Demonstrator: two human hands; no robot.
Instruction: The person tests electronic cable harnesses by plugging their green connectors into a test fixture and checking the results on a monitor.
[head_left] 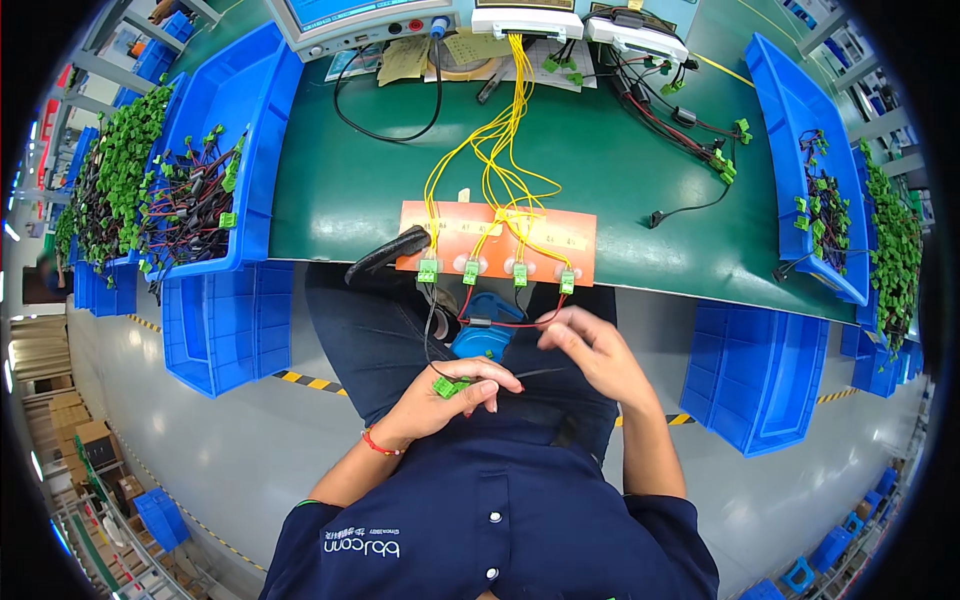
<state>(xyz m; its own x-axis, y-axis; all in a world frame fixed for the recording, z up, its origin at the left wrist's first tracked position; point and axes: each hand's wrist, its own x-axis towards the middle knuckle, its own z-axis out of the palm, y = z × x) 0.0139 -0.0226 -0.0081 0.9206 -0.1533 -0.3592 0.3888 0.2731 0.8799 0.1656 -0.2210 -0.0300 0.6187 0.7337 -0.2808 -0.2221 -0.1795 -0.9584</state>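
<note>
My left hand [455, 392] is closed around a dark cable with green connectors [450, 387], whose dark tail sticks out past the fingertips. To its right, my right hand [597, 358] has curled fingers at a red wire [545, 322]. That wire runs to a dark inline part [480, 322] hanging below the table edge. Four green terminal plugs line the front edge of an orange fixture board [480, 218]; the outer ones are the left plug [428, 271] and right plug [567, 282]. Yellow wires [505, 140] reach the board from behind.
The green table [640, 130] carries test equipment [370, 20] at the back and dark cables [690, 140] at right. A black strip-like thing [385, 255] lies against the board. A left blue bin [255, 130] and right blue bin [790, 100] hold cable assemblies.
</note>
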